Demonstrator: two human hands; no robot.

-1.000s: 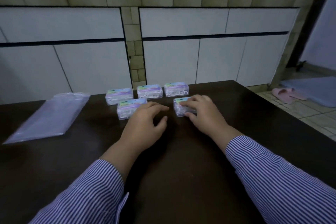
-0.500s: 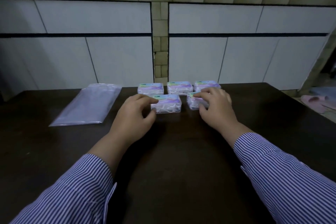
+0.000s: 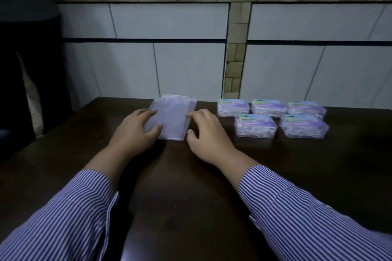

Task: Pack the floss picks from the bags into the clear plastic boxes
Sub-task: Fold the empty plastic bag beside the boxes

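Observation:
A flat pile of clear plastic bags (image 3: 171, 119) lies on the dark table (image 3: 191, 197) near its far edge. My left hand (image 3: 135, 131) rests on the pile's left side, thumb on top. My right hand (image 3: 209, 135) touches its right edge with the index fingertip, fingers loosely bent. Several clear plastic boxes full of white floss picks stand shut to the right in two rows: back row (image 3: 233, 107), (image 3: 268, 107), (image 3: 306, 109), front row (image 3: 255, 125), (image 3: 303, 126).
A white tiled counter front (image 3: 191, 59) rises just behind the table. The table's left edge (image 3: 63, 125) drops to a dark gap with a pale bag (image 3: 31, 99) beside it.
Both hands left the boxes and moved left to the plastic bags. The view has swung left, so the boxes now sit at the right.

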